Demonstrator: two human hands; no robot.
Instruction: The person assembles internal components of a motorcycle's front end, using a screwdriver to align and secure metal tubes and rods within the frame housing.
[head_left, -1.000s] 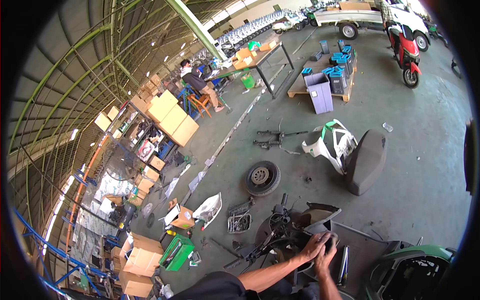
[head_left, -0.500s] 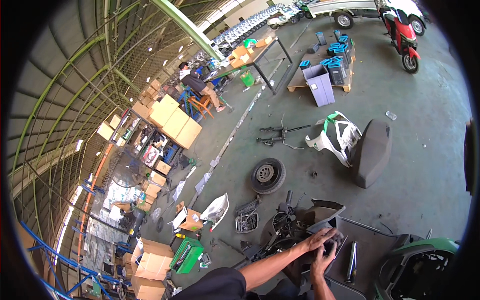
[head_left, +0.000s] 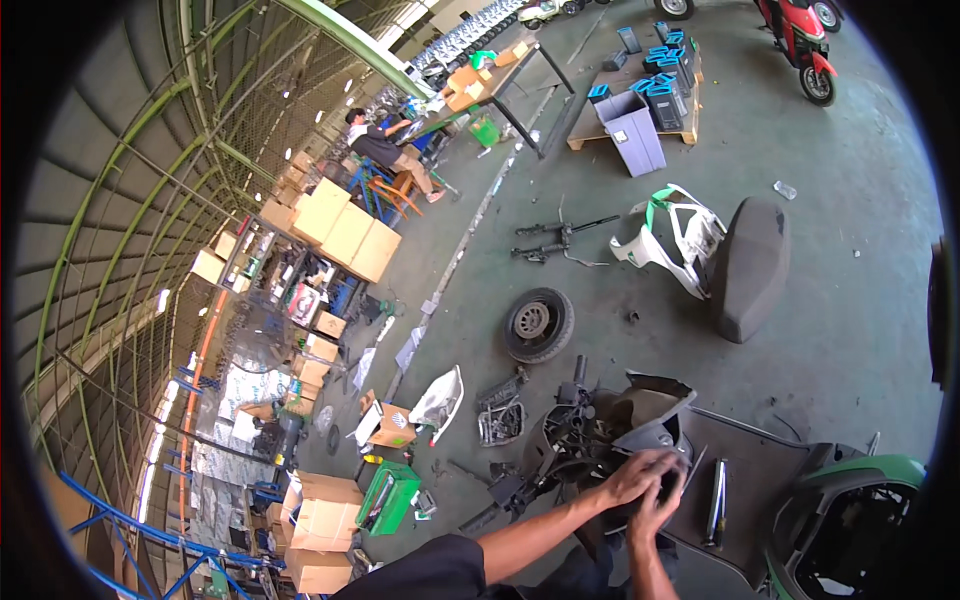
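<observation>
Both my hands are together over the front of a partly stripped scooter, close to its dark front panel (head_left: 650, 410). My left hand (head_left: 638, 476) reaches in from the left with its fingers curled at the top. Just below it, my right hand (head_left: 652, 514) is raised, its fingers bent toward the left one. Something small and dark seems to sit between them, but the fingers cover it. A thin straight edge shows beside the right fingers; whether it is held, I cannot tell. On the dark footboard (head_left: 755, 470) lies a slim silver-and-black rod-shaped part (head_left: 717, 505).
Left of the scooter's handlebar (head_left: 580, 375) are a wheel (head_left: 538, 325), a metal frame part (head_left: 563, 240) and a green crate (head_left: 390, 498). Beyond lie a white body panel (head_left: 690, 240) and a seat (head_left: 752, 270). Someone sits by a table (head_left: 500, 85) at the back.
The view has tilted, so the floor items sit higher in the picture. My hands stay together at the front panel, with the fingers shifted slightly.
</observation>
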